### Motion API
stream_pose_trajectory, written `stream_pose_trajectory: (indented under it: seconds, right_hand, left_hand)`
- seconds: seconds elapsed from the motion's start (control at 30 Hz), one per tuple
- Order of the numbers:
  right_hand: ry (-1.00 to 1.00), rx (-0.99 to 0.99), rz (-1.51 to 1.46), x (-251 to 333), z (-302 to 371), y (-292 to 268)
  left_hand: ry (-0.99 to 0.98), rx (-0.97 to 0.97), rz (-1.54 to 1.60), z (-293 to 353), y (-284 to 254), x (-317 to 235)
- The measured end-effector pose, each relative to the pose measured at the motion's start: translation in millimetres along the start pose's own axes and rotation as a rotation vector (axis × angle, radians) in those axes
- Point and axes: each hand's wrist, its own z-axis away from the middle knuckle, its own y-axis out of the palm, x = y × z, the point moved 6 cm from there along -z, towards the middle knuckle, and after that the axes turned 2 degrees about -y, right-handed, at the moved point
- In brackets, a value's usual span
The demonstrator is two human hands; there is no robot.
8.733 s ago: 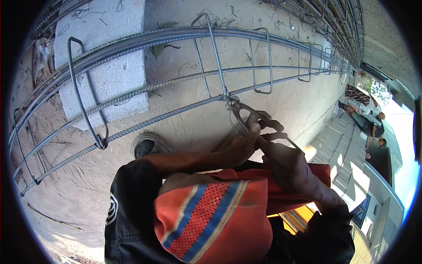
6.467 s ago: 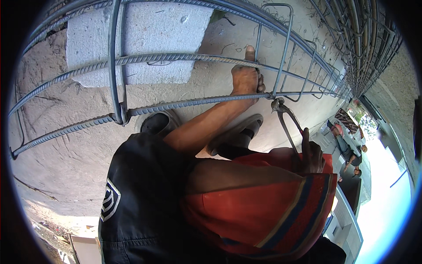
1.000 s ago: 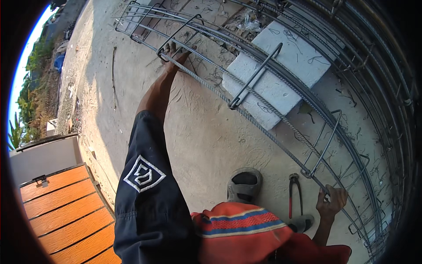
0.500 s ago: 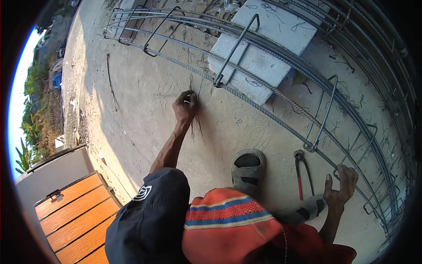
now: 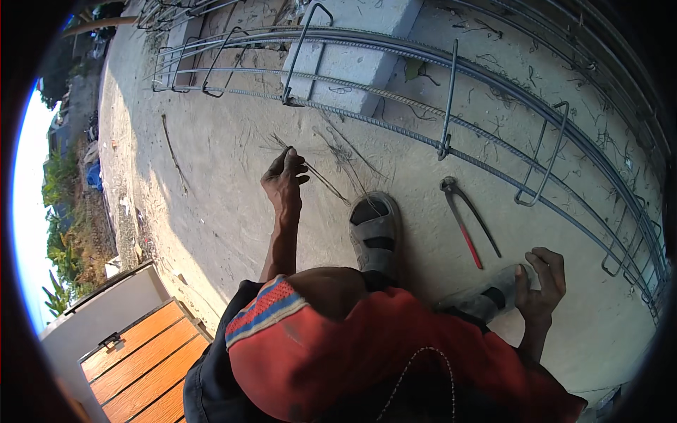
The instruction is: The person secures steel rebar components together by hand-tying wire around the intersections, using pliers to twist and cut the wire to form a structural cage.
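Note:
My left hand (image 5: 283, 180) pinches a small bundle of thin tie wires (image 5: 326, 185) above the ground; their ends stick out on both sides of the fingers. More loose tie wires (image 5: 345, 151) lie on the ground just beyond. My right hand (image 5: 543, 292) hangs at the lower right with fingers apart and nothing in them. Near it, end-cutting pincers (image 5: 470, 243) with one red and one dark handle lie on the concrete. A long rebar cage (image 5: 449, 99) of ribbed bars and bent stirrups stretches across the far side, apart from both hands.
A pale block (image 5: 352, 81) sits beneath the cage, with wire scraps around it. My sandalled foot (image 5: 374, 229) stands near the wires, the other sandal (image 5: 486, 299) near the pincers. More bars run along the far right. An orange slatted panel (image 5: 144, 359) is at lower left.
My right hand has let go of the rebar cage and drawn back. My left hand has lifted tie wires off the ground. The view has shifted, so the cage appears higher.

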Motion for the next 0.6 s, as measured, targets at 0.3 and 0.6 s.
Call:
stream_pose_trajectory:
  seconds: [0.3,0.6]
  right_hand:
    - [-0.152,0.062,-0.199,-16.1,-34.2,15.9]
    - [0.345,0.612,-1.175,-4.5,-23.3,116.5]
  left_hand:
    - [-0.138,0.258,0.261,59.8,33.7,-37.9]
    - [-0.167,0.738,0.037,166.0,178.2,-40.7]
